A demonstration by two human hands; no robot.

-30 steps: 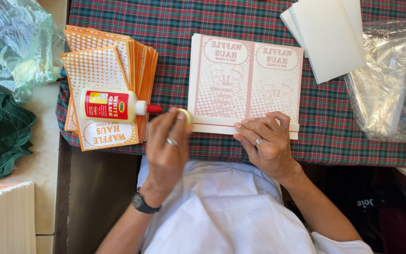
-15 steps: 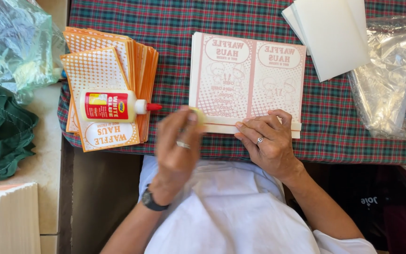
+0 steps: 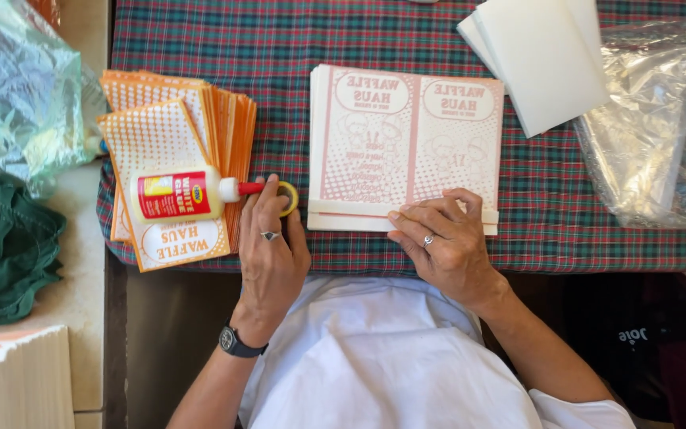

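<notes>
Plaid cloth in red and green covers the table, seen from straight above. Far left: crumpled clear plastic, a green cloth below it, a pale paper stack at the corner. Next, a fanned pile of orange dotted bags with a white glue bottle lying across it, red nozzle pointing right. Left hand, ring and wristwatch on, rests palm-down just right of the nozzle, fingers curled loosely over a small yellow-rimmed round lid; whether it grips the lid or only touches it, cannot tell. Centre: stack of flat printed paper bags, pink-on-cream, bottom flap folded up along the near edge. Right hand, open and flat, fingers spread, presses that flap down; nothing clasped. Judged step: sealing the flap of the top bag, glue apparently at hand. The next move would call for firm, even pressure along the whole fold without shifting the stack beneath. Right: blank white sheets, then a clear plastic bag.
</notes>
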